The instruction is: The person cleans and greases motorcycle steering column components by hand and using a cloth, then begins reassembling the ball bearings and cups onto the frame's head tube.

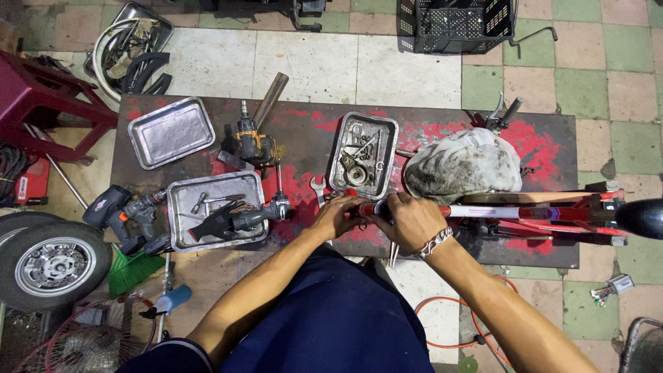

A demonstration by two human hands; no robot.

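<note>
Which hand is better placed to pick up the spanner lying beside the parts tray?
Probably the left hand: it rests at the end of the red frame tube, just below the spanner. The right hand grips the tube farther away.

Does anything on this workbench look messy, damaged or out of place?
The red paint on the bench top is badly worn and patchy. A black glove lies in a metal tray among the tools, and a grimy rag is heaped over the red frame that both hands grip.
</note>
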